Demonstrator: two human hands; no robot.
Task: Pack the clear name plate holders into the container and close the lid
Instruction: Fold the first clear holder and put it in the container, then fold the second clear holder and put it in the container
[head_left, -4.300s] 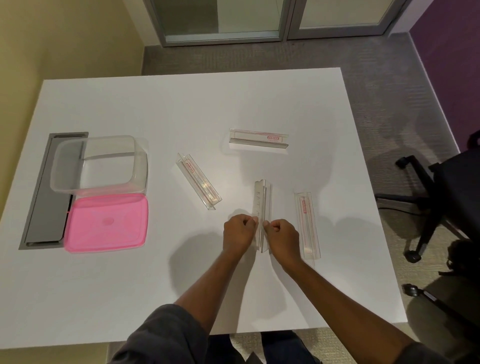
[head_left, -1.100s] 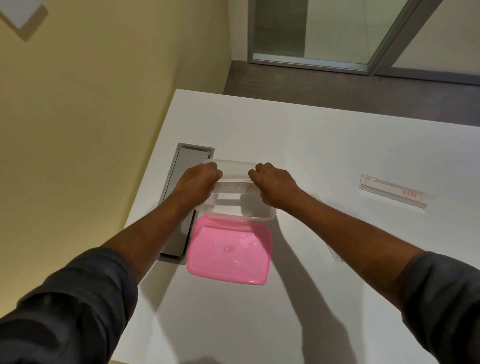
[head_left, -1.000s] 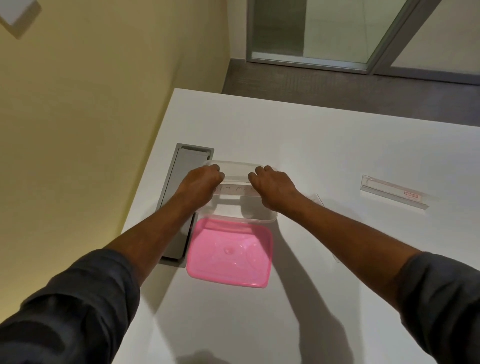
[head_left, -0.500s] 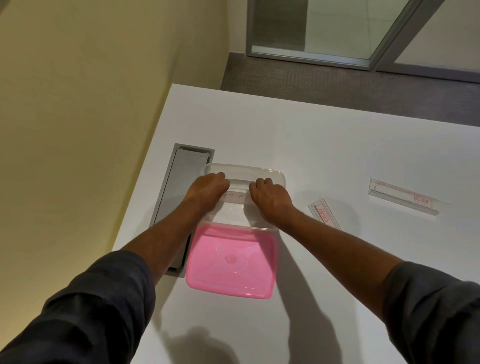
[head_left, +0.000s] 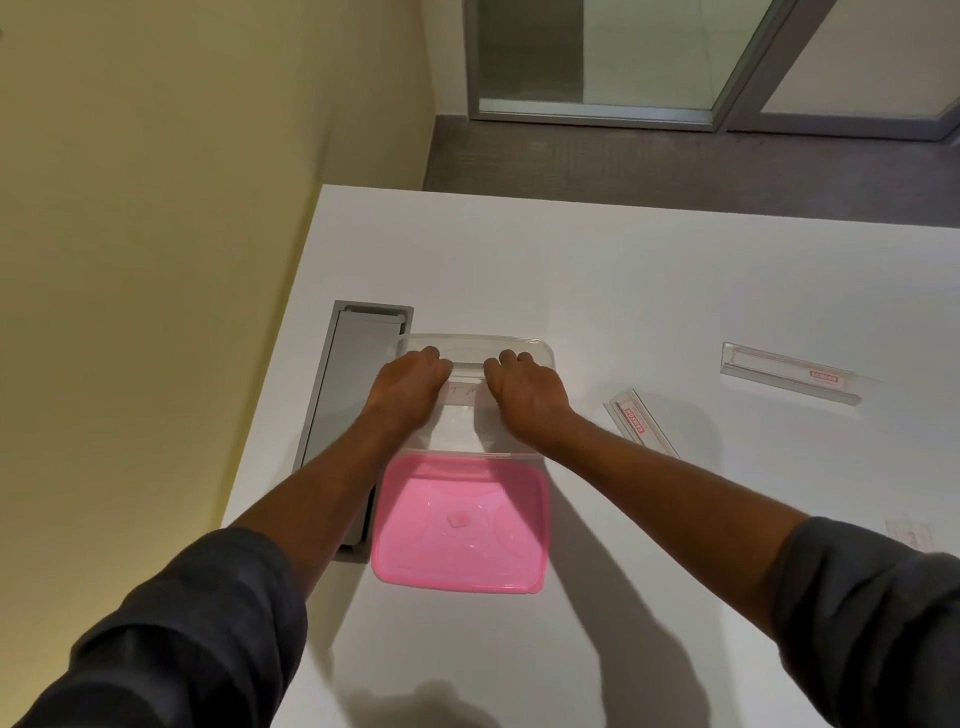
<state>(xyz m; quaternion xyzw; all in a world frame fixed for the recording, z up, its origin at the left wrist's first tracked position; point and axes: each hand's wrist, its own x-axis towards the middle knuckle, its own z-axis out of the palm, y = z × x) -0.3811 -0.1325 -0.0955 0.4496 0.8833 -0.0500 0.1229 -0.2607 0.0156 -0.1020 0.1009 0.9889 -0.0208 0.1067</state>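
Observation:
A clear plastic container (head_left: 524, 345) stands open at the table's left side. My left hand (head_left: 408, 387) and my right hand (head_left: 524, 392) are both inside its mouth, each closed on one end of a clear name plate holder (head_left: 466, 391) held across the container. The pink lid (head_left: 460, 525) lies flat on the table just in front of the container. A second holder (head_left: 640, 427) lies right of my right forearm, and a third (head_left: 789, 379) lies farther right. The corner of another holder (head_left: 910, 532) shows beside my right sleeve.
A grey cable hatch (head_left: 345, 405) is set into the white table (head_left: 597, 270) left of the container. A yellow wall runs close along the table's left edge. Carpet and a glass door lie beyond the far edge.
Both hands carried one holder from the table's middle to the container and have lowered it into the mouth. My head has tilted slightly, showing more of the table at right.

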